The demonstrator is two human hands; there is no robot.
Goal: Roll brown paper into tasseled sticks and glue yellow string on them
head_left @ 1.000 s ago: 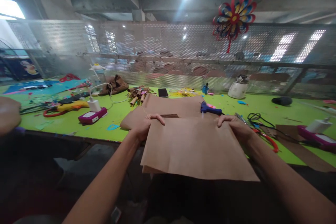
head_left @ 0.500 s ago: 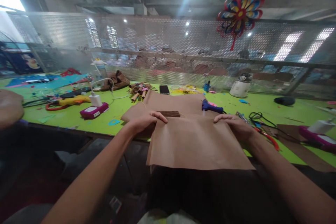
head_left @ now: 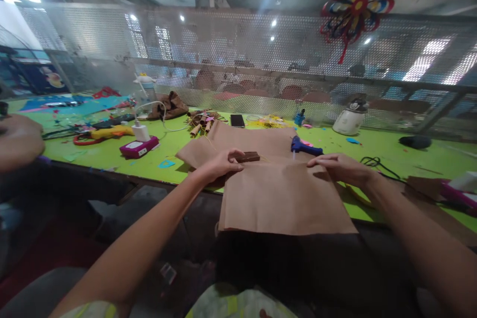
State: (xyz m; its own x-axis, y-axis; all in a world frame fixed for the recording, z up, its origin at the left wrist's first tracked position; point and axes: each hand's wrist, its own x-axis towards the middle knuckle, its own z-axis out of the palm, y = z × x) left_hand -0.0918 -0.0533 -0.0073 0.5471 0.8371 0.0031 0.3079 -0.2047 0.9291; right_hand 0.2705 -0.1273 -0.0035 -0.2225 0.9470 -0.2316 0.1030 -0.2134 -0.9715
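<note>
A sheet of brown kraft paper (head_left: 285, 201) hangs over the table's near edge, with more than one layer at its left side. My left hand (head_left: 226, 163) is closed at its upper left corner, thumb on top of the paper. Right beside those fingers lies a small dark brown block (head_left: 249, 157), its kind unclear. My right hand (head_left: 341, 168) pinches the upper right part of the sheet with thumb and fingertips. Beyond it, a blue hot glue gun (head_left: 305, 147) rests on another brown paper piece (head_left: 253, 136).
On the green table (head_left: 171, 134) are a purple power strip (head_left: 139, 147), a yellow glue gun (head_left: 112, 132), rolled brown tubes (head_left: 201, 121), a phone (head_left: 237, 120) and a white bottle (head_left: 350, 117). Another person's hand (head_left: 20, 141) is at the far left.
My view has shifted slightly, so things sit a little differently in the picture. My right fingers have straightened along the paper's edge. The left hand stays at the corner beside the brown block.
</note>
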